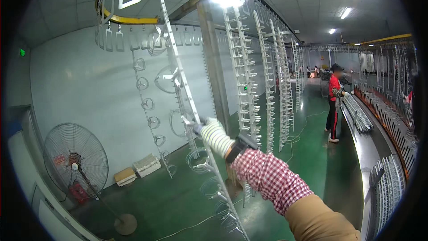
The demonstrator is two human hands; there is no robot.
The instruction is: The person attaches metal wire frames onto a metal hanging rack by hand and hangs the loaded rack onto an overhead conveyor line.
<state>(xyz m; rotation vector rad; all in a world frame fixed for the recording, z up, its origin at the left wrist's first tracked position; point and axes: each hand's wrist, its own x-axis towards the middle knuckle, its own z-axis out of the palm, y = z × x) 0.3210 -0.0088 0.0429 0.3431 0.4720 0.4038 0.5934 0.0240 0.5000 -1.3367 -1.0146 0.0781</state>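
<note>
My right hand [214,135], in a striped white glove with dark fingertips, reaches in from the lower right. Its fingers close around a long pale hanging rack [180,71], a narrow bar with short prongs along it. The bar slants from an overhead hook at the top down to the lower middle. Round wire rings [199,163] show along and behind its lower part. A dark band with a small box sits on my wrist, below a red checked sleeve. My left hand is outside the picture.
More pronged racks [243,71] hang in a row beside a pillar [213,49]. A large floor fan [76,166] and stacked boxes [147,165] stand by the wall. At right, a co-worker [334,91] stands at a long metal bench [350,136] bearing bundled racks [387,189].
</note>
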